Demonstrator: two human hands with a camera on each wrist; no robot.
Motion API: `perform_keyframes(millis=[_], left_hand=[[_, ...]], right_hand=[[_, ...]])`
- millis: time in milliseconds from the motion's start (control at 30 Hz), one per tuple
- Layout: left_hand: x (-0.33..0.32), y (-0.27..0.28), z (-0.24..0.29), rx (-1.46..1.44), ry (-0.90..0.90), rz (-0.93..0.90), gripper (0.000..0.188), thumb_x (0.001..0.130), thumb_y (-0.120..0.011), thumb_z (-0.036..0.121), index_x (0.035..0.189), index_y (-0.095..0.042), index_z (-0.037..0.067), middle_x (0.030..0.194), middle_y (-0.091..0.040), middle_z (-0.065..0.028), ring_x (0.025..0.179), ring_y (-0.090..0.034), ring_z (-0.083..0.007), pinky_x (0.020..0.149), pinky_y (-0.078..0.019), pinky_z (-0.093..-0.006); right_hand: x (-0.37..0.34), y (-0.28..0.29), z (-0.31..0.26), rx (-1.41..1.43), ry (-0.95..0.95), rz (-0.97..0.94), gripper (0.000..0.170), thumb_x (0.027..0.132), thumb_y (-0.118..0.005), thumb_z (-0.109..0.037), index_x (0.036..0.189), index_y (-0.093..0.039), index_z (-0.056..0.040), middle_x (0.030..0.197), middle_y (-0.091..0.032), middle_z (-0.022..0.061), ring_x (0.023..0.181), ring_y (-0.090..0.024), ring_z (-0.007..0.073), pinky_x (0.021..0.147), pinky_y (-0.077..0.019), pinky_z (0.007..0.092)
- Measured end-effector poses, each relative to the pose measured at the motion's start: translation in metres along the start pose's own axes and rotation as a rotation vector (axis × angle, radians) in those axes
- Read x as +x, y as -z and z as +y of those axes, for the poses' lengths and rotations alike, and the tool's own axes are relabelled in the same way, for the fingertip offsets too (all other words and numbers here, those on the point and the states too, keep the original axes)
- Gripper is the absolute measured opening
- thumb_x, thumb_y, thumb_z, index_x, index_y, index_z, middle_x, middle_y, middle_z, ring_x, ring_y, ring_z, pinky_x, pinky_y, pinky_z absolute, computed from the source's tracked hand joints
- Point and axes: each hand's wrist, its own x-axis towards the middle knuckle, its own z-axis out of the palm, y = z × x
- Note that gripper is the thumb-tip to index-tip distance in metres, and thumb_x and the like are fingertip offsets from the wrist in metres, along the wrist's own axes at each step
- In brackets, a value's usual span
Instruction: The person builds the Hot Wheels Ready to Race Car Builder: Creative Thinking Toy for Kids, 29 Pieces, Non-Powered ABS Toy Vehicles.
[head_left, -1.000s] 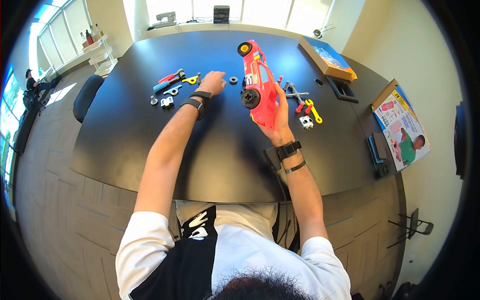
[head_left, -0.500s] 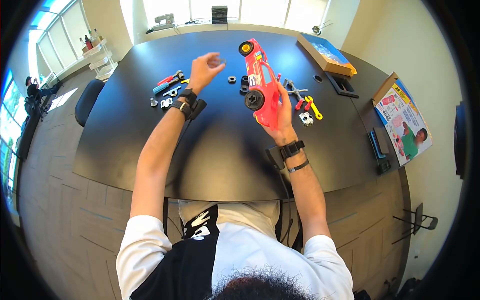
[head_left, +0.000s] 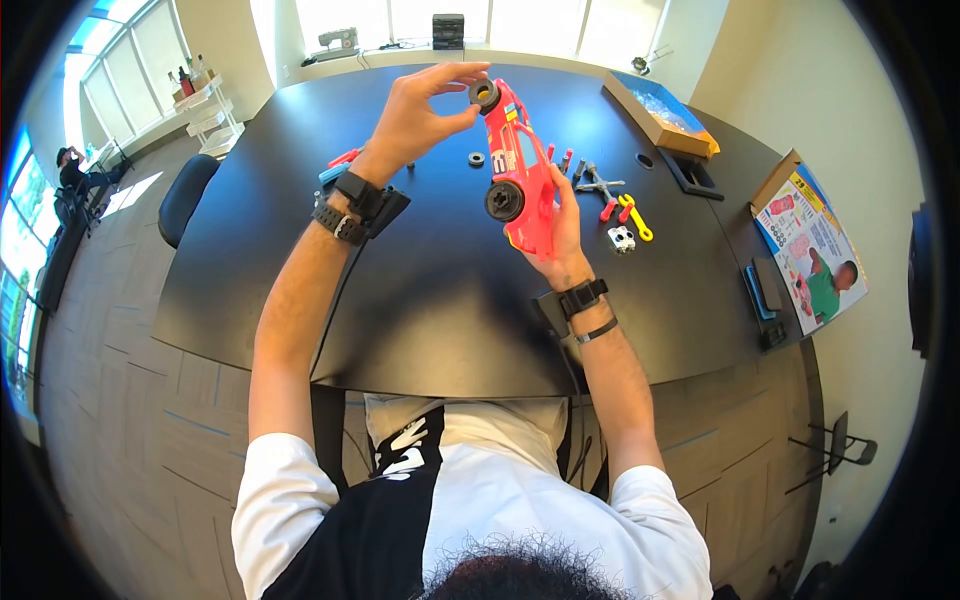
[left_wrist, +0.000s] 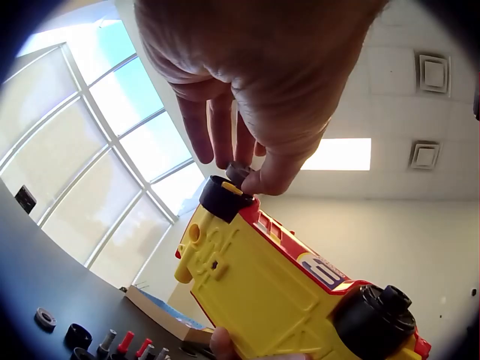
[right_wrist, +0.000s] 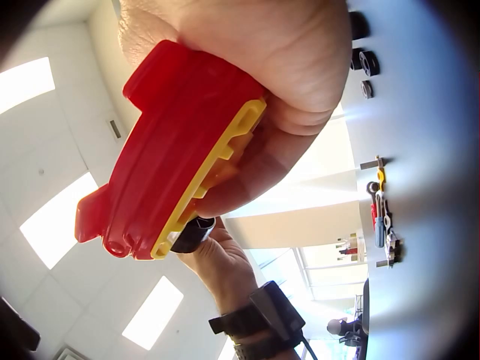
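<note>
A red toy race car (head_left: 520, 165) with a yellow underside is held up over the table, tilted. My right hand (head_left: 562, 240) grips its body from below, fingers wrapped round it. At the car's upper end my left hand (head_left: 420, 115) pinches a small grey ring (left_wrist: 238, 172) between thumb and fingers. That ring is right at the outer face of a black wheel (left_wrist: 220, 200) with a yellow hub, partly hidden by the thumb. Another black wheel (head_left: 504, 201), with a black nut-like piece in its centre, sits nearer my right wrist.
On the table lie a loose grey ring (head_left: 476, 159), a grey cross wrench (head_left: 598, 184), a yellow wrench (head_left: 640, 222) and a white engine-like block (head_left: 621, 239). Toy tools, including a blue-handled screwdriver (right_wrist: 379, 231), lie left. An open box (head_left: 660, 118) and a printed box (head_left: 810, 245) stand right.
My left hand has lifted from the table's left-middle, carrying the small grey ring, and moved up and right to the car's upper wheel. The right hand keeps holding the car nearly still.
</note>
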Motion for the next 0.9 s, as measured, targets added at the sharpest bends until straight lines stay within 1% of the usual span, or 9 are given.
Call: perform_keyframes(millis=[33, 100, 200, 267, 600, 667, 700, 767, 900], left_hand=[[0.0, -0.001, -0.002, 0.014, -0.003, 0.001, 0.058, 0.088, -0.079, 0.003, 0.145, -0.07, 0.01, 0.13, -0.078, -0.0109, 0.12, -0.075, -0.0208, 0.11, -0.059, -0.0379], [0.002, 0.0, -0.003, 0.028, -0.009, 0.001, 0.057, 0.087, -0.079, 0.006, 0.144, -0.071, 0.012, 0.129, -0.079, -0.0124, 0.119, -0.076, -0.0235, 0.109, -0.0599, -0.0382], [0.001, -0.001, -0.003, 0.003, 0.03, -0.016, 0.057, 0.088, -0.079, 0.007, 0.144, -0.071, 0.012, 0.129, -0.079, -0.0123, 0.119, -0.076, -0.0235, 0.108, -0.0599, -0.0388], [0.001, -0.001, -0.006, -0.018, 0.04, -0.048, 0.056, 0.09, -0.075, 0.001, 0.145, -0.069, 0.01, 0.131, -0.078, -0.009, 0.123, -0.073, -0.0189, 0.111, -0.0577, -0.0384], [0.0, 0.001, -0.004, -0.126, 0.119, -0.112, 0.05, 0.094, -0.078, 0.006, 0.143, -0.07, 0.009, 0.136, -0.076, -0.0099, 0.131, -0.069, -0.0227, 0.115, -0.0563, -0.043], [-0.003, -0.004, -0.001, -0.137, 0.176, 0.017, 0.043, 0.098, -0.079, 0.011, 0.14, -0.071, 0.005, 0.134, -0.076, -0.0106, 0.127, -0.071, -0.0228, 0.113, -0.0575, -0.0417], [-0.003, -0.003, -0.003, -0.137, 0.175, 0.017, 0.043, 0.098, -0.079, 0.011, 0.14, -0.071, 0.005, 0.134, -0.076, -0.0106, 0.127, -0.071, -0.0228, 0.113, -0.0575, -0.0417], [-0.005, -0.002, -0.009, -0.242, 0.344, -0.054, 0.039, 0.1, -0.081, 0.015, 0.136, -0.072, 0.002, 0.131, -0.077, -0.0118, 0.121, -0.074, -0.0211, 0.107, -0.0603, -0.0378], [-0.008, -0.003, -0.013, -0.238, 0.317, -0.04, 0.04, 0.1, -0.081, 0.015, 0.136, -0.071, 0.0, 0.129, -0.077, -0.0128, 0.116, -0.075, -0.0189, 0.1, -0.0616, -0.0343]], right_hand=[[-0.001, -0.007, 0.0, -0.003, 0.0, -0.002, 0.065, 0.109, -0.056, -0.056, 0.151, -0.055, -0.0061, 0.133, -0.072, 0.0085, 0.112, -0.074, 0.0189, 0.093, -0.0625, 0.0351], [-0.003, -0.027, 0.002, -0.045, 0.022, 0.146, 0.065, 0.106, -0.057, -0.063, 0.14, -0.064, -0.0079, 0.113, -0.079, 0.0065, 0.088, -0.08, 0.0171, 0.068, -0.0672, 0.0343], [-0.002, -0.025, 0.001, -0.048, 0.03, 0.15, 0.065, 0.106, -0.058, -0.062, 0.14, -0.064, -0.0074, 0.113, -0.08, 0.0072, 0.086, -0.08, 0.0176, 0.067, -0.0679, 0.0353], [-0.001, -0.022, 0.001, -0.047, 0.031, 0.147, 0.065, 0.105, -0.058, -0.062, 0.14, -0.064, -0.0072, 0.113, -0.08, 0.0076, 0.086, -0.08, 0.0178, 0.066, -0.068, 0.0356], [-0.002, -0.024, 0.001, -0.032, 0.01, 0.145, 0.064, 0.106, -0.058, -0.062, 0.138, -0.065, -0.0071, 0.109, -0.08, 0.0081, 0.083, -0.08, 0.019, 0.065, -0.0683, 0.0365], [-0.002, -0.025, 0.001, -0.036, 0.011, 0.136, 0.063, 0.106, -0.058, -0.062, 0.138, -0.064, -0.0072, 0.109, -0.08, 0.0082, 0.083, -0.081, 0.019, 0.065, -0.0683, 0.0365], [-0.002, -0.026, 0.001, -0.04, 0.013, 0.129, 0.063, 0.106, -0.058, -0.061, 0.138, -0.064, -0.0073, 0.109, -0.08, 0.0083, 0.083, -0.081, 0.019, 0.065, -0.0684, 0.0365], [-0.002, -0.027, 0.001, -0.041, 0.018, 0.126, 0.063, 0.106, -0.057, -0.061, 0.139, -0.064, -0.0073, 0.11, -0.08, 0.0083, 0.083, -0.081, 0.0191, 0.065, -0.0686, 0.0365], [-0.001, -0.027, 0.001, -0.025, 0.01, 0.12, 0.063, 0.107, -0.056, -0.06, 0.14, -0.063, -0.0071, 0.111, -0.08, 0.0085, 0.084, -0.081, 0.0195, 0.066, -0.069, 0.0369]])
